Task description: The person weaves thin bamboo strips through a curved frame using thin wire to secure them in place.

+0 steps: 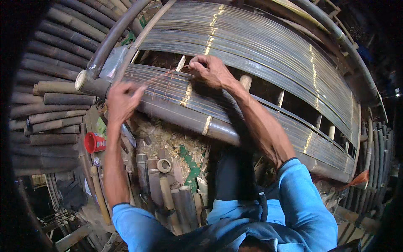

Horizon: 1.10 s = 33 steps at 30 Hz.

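Note:
Before me lies a bamboo slat frame (pixel 268 46), its long thin dark strips tied down in pale yellow rows over crosspieces. A thin reddish cord (pixel 161 76) runs taut between my hands, just above the near band of slats (pixel 166 86). My left hand (pixel 121 101) is closed at the cord's left end, beside the thick bamboo pole along the near edge; its fingertips are slightly blurred. Over the gap between the two slat bands, my right hand (pixel 212 71) pinches the cord's other end with thumb and finger. Further cord loops cross the near slats below.
Dark bamboo poles (pixel 58 63) are stacked at the left. A red cup (pixel 95 143) stands beside my left forearm. Cut bamboo tubes (pixel 184 201) stand near my legs, with shavings (pixel 163 134) on the ground. A curved pole (pixel 113 38) rises at the frame's left end.

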Each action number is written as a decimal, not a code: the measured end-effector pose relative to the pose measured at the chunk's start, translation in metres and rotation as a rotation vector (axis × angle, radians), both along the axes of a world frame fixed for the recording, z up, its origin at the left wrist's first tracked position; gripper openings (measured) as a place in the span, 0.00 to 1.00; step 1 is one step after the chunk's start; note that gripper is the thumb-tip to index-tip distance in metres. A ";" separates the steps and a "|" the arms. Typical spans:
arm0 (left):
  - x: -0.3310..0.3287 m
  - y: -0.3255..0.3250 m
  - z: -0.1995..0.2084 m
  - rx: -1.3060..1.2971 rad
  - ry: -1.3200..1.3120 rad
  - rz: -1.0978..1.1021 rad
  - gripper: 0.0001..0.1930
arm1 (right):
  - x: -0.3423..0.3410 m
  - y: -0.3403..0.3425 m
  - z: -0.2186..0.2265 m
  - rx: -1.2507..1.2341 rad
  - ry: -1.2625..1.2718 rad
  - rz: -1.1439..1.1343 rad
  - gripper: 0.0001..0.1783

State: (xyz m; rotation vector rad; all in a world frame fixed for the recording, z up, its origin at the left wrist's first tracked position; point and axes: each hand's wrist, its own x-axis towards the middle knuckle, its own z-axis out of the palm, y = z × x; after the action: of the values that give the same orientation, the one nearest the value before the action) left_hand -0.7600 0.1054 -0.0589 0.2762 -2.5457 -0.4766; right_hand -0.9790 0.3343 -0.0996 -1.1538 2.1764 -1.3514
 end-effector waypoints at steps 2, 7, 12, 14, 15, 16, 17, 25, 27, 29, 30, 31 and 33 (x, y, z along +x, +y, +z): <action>0.053 -0.020 0.009 0.134 -0.133 0.136 0.20 | -0.003 0.008 -0.002 -0.053 -0.009 -0.017 0.16; 0.238 -0.072 0.003 0.650 -0.277 0.431 0.20 | -0.003 0.017 -0.013 0.005 -0.007 0.040 0.18; 0.463 -0.099 -0.057 0.559 -0.315 1.083 0.20 | -0.008 0.024 -0.042 0.226 -0.059 -0.140 0.24; 0.490 -0.086 -0.067 0.368 -0.532 1.271 0.19 | -0.004 0.029 -0.034 0.269 -0.113 -0.124 0.25; 0.496 -0.081 -0.078 0.325 -0.614 1.292 0.19 | -0.006 0.029 -0.037 0.293 -0.126 -0.094 0.24; 0.497 -0.076 -0.089 0.282 -0.696 1.310 0.19 | -0.008 0.028 -0.037 0.318 -0.139 -0.065 0.24; 0.498 -0.072 -0.100 0.236 -0.778 1.328 0.20 | -0.008 0.028 -0.038 0.313 -0.143 -0.063 0.24; 0.179 -0.005 -0.130 0.985 0.031 0.520 0.39 | -0.017 0.039 -0.048 0.275 -0.225 -0.025 0.31; 0.112 0.012 -0.134 1.254 0.152 0.377 0.37 | -0.019 0.034 -0.049 0.282 -0.235 -0.012 0.30; 0.074 0.029 -0.131 1.449 0.252 0.310 0.35 | -0.019 0.035 -0.050 0.299 -0.208 -0.021 0.30; 0.065 0.029 -0.122 1.540 0.036 0.275 0.29 | -0.020 0.035 -0.049 0.303 -0.179 -0.031 0.29; 0.061 0.030 -0.117 1.620 -0.184 0.236 0.22 | -0.018 0.035 -0.049 0.309 -0.179 -0.032 0.29; 0.079 0.003 -0.114 1.388 -0.276 0.277 0.14 | -0.013 0.032 -0.045 0.277 -0.199 -0.035 0.29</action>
State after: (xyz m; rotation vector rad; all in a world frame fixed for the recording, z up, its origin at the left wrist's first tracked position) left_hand -0.6807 0.1088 -0.1732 1.1885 -1.8911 -2.1008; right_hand -0.9922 0.3663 -0.1445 -0.8452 2.1623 -1.0823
